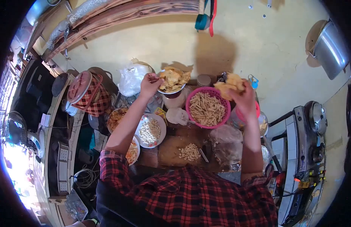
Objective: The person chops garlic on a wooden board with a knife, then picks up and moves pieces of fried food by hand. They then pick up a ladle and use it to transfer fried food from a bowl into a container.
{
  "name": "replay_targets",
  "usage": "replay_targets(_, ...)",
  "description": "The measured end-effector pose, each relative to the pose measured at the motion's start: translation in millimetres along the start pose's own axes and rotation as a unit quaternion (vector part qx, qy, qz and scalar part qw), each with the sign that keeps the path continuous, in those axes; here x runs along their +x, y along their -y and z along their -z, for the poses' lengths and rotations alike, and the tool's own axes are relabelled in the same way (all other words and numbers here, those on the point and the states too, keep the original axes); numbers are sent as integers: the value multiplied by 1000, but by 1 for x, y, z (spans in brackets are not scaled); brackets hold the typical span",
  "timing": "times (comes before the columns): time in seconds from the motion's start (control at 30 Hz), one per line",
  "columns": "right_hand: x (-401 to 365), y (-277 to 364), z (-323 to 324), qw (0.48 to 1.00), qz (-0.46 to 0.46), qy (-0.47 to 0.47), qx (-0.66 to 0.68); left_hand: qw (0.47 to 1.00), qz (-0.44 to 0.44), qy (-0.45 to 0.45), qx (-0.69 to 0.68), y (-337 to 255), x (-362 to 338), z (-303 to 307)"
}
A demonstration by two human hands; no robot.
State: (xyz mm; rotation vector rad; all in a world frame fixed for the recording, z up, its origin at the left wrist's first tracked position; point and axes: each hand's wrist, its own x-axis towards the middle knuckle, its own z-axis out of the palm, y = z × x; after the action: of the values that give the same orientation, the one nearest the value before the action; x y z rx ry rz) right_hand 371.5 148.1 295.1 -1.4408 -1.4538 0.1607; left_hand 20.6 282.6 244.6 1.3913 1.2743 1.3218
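Both forearms bare, stretched forward; left hand (150, 84) raised, fingers pinched together; right hand (244, 96) raised, fingers curled in a grip, back facing camera

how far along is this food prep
Done: chopped bits lie on the cutting board, the pink basket is full. In hand: the right hand holds a yellow piece; the left hand is at the bowl of similar pieces. Left: that bowl is heaped.

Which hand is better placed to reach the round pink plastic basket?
Probably the right hand: it holds yellow fried food beside the pink basket; the left hand is at a white bowl.
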Motion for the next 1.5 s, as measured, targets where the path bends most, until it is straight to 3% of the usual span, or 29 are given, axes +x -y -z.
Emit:
replay_targets(0.07,12,43,-35,981,-50,70,172,997,-10,41,-60,-1,-8,10)
replay_targets(0.13,26,51,-76,988,-61,91,109,997,-15,58,-52,7,-15,29)
replay_targets(0.2,42,34,-131,984,-73,101,125,984,-11,163,-72,2,-42,50)
replay_targets(0.27,53,44,-157,980,-85,112,141,962,6,274,12,2,-74,76)
replay_targets(0.3,56,58,-162,966,-122,141,179,932,78,353,9,-5,-94,89)
replay_targets(0.33,60,67,-168,948,-158,171,217,892,149,427,5,-8,-115,101)
replay_targets(0.37,63,61,-184,969,-107,146,170,804,169,551,146,17,-128,114)
replay_targets(0.4,63,62,-192,968,-107,146,171,752,236,603,120,19,-149,125)
replay_targets(0.47,62,64,-205,997,36,68,25,600,328,703,194,45,-192,142)
replay_targets(0.53,58,65,-212,995,29,90,-15,529,389,729,194,67,-237,161)
replay_targets(0.6,53,61,-219,992,22,114,-54,541,433,701,170,80,-276,181)
replay_targets(0.67,47,53,-227,985,80,70,-136,576,455,663,150,87,-301,193)
replay_targets(0.9,39,47,-231,987,48,43,-145,669,455,564,164,100,-328,193)
replay_targets(1.0,38,57,-224,987,51,60,-136,692,442,542,179,105,-330,187)
replay_targets(1.07,35,72,-214,977,4,120,-177,703,435,531,189,106,-332,184)
replay_targets(1.2,30,68,-216,977,1,115,-180,722,422,508,204,108,-334,179)
replay_targets(1.27,31,49,-229,987,49,85,-129,731,417,497,210,109,-336,177)
replay_targets(1.5,24,47,-235,993,39,59,-99,756,403,461,231,112,-340,170)
